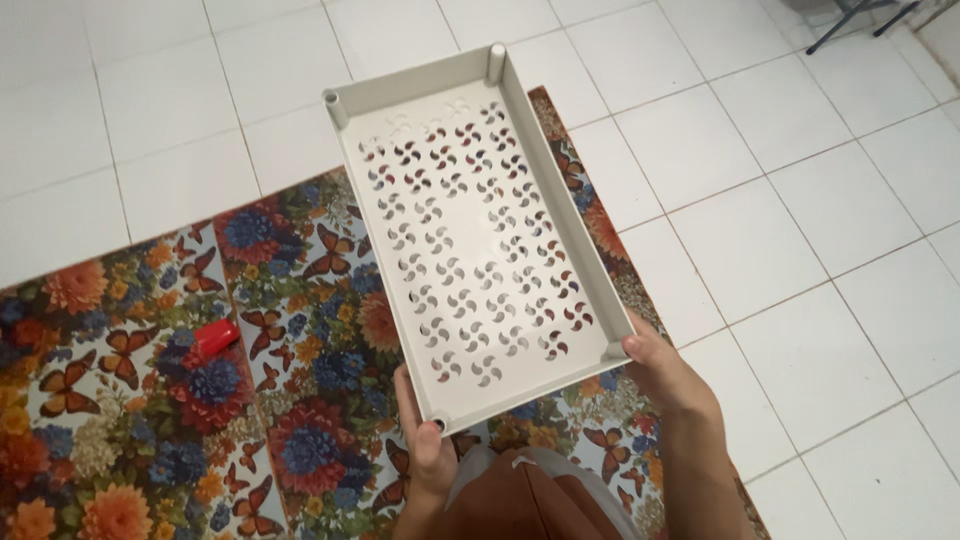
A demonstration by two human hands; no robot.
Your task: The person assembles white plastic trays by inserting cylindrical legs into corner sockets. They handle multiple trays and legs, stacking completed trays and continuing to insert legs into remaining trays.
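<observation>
— How does the person hold it?

— Both hands are closed on the white tray (470, 240), at its near short edge. The left hand (428, 450) grips the near left corner, thumb up along the rim, low in the middle of the frame. The right hand (662, 375) clamps the near right corner, fingers under, thumb on the rim.

— And where is the tray itself?

— In the air, in the centre of the frame, tilted, its far end toward the top. It is a shallow rectangle with rows of small pinwheel holes in the bottom and a round socket in each corner.

— What is around it?

— Below the tray lies a mat (140, 420) with flowers and butterflies; it fills the lower left of the frame. Through the holes I see the mat's colours. A small red object (214, 338) lies on the mat, at the left, well apart from the hands. The white tiled floor (800, 230) takes the right side and the top. At the upper right corner are dark metal legs (850, 20); of what, I cannot tell. Brown clothing (530, 500) shows at the bottom edge.

— Does something stand in the way?

— Only the tray covers part of the mat.
</observation>
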